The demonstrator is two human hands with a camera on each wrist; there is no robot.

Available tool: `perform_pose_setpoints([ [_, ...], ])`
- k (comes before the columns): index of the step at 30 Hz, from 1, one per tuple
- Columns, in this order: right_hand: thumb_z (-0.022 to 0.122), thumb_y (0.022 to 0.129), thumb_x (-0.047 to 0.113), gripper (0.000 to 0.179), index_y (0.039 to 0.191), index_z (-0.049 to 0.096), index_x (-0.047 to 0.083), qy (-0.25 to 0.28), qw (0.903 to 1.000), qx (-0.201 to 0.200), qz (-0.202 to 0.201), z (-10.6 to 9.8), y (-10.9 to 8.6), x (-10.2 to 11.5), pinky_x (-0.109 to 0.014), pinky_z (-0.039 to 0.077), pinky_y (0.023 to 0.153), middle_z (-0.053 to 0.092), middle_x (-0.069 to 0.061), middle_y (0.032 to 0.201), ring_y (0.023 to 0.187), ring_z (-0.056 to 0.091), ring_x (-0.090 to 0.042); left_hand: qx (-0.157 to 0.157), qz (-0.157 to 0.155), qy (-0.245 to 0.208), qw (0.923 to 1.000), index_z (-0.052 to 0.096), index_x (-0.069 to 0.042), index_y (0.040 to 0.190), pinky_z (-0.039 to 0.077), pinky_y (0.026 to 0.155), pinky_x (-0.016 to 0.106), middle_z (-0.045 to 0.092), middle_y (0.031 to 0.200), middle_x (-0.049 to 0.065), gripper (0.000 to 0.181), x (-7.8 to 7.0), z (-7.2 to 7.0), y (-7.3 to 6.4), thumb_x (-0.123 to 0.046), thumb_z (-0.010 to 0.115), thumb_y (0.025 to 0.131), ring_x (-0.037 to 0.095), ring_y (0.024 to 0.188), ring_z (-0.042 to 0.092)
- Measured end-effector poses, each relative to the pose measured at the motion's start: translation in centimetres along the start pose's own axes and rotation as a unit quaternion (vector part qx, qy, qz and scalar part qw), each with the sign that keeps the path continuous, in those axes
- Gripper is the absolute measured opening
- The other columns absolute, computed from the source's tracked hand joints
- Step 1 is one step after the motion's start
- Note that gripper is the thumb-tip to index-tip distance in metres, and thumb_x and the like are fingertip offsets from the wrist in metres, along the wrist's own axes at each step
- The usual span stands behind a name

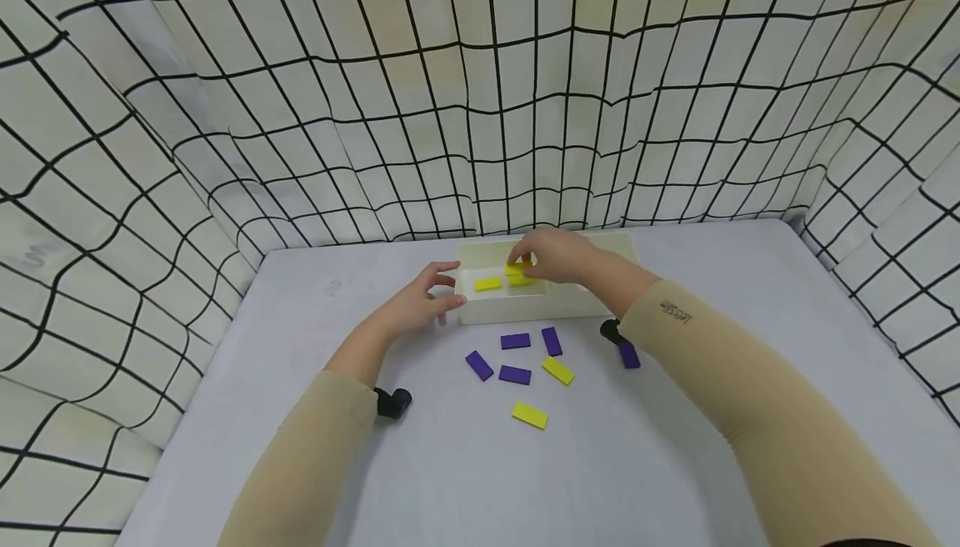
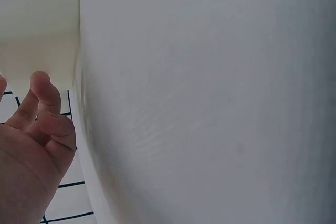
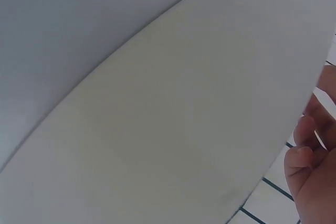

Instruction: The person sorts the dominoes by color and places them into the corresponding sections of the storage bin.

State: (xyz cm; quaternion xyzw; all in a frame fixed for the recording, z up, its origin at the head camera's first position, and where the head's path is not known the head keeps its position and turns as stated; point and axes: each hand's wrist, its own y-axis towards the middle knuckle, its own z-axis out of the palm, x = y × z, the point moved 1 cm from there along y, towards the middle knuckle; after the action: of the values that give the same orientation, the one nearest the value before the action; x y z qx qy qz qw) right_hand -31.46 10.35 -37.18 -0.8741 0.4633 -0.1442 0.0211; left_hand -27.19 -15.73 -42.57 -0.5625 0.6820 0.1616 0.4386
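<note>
A white rectangular box [image 1: 536, 309] stands at the far side of the table. Inside its left part lie flat yellow blocks, one [image 1: 487, 284] to the left and another [image 1: 521, 281] under my right fingers. My right hand [image 1: 558, 257] reaches over the box and pinches a yellow block [image 1: 516, 268] between thumb and fingers, just above the other one. At the box's left end, my left hand [image 1: 416, 301] touches the end with thumb and forefinger spread. The left wrist view shows the left hand [image 2: 37, 145] beside the box wall [image 2: 39, 56], some fingers bent. The right wrist view misses the pinched block.
In front of the box lie several purple blocks [image 1: 515, 341], one [image 1: 629, 354] of them near my right wrist. Two yellow blocks lie nearer, one [image 1: 558, 370] beside the purple group and one [image 1: 530, 415] closer to me. Black netting [image 1: 491, 113] over white walls surrounds the table [image 1: 465, 480].
</note>
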Motion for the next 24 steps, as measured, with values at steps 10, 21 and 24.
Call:
perform_pose_setpoints([
  [10, 0.067, 0.095, 0.019, 0.026, 0.12, 0.072, 0.023, -0.051, 0.9986, -0.001, 0.014, 0.8, 1.8, 0.2, -0.038, 0.046, 0.093, 0.065, 0.001, 0.111, 0.103, 0.058, -0.019, 0.001, 0.006, 0.003, 1.0, 0.026, -0.038, 0.152, 0.043, 0.086, 0.041, 0.045, 0.145, 0.001, 0.073, 0.3, -0.1, 0.1, -0.048, 0.067, 0.092, 0.023, 0.089, 0.062],
  [21, 0.058, 0.099, 0.01, 0.03, 0.122, 0.071, 0.024, -0.102, 0.9938, 0.029, 0.031, 1.4, 3.0, 0.4, -0.047, 0.038, 0.106, 0.064, 0.002, 0.128, 0.122, 0.054, -0.023, 0.0, 0.012, 0.005, 0.9999, 0.027, -0.038, 0.152, 0.044, 0.082, 0.039, 0.045, 0.144, 0.002, 0.071, 0.4, -0.1, 0.1, -0.045, 0.067, 0.093, 0.023, 0.086, 0.062],
  [24, 0.056, 0.1, 0.01, 0.03, 0.122, 0.071, 0.024, -0.127, 0.9912, 0.029, 0.022, 1.7, 3.4, 0.6, -0.046, 0.038, 0.105, 0.064, 0.002, 0.128, 0.119, 0.055, -0.022, 0.002, 0.016, 0.004, 0.9999, 0.027, -0.038, 0.152, 0.044, 0.082, 0.039, 0.046, 0.144, 0.003, 0.071, 0.6, -0.2, 0.1, -0.046, 0.067, 0.093, 0.023, 0.087, 0.062],
])
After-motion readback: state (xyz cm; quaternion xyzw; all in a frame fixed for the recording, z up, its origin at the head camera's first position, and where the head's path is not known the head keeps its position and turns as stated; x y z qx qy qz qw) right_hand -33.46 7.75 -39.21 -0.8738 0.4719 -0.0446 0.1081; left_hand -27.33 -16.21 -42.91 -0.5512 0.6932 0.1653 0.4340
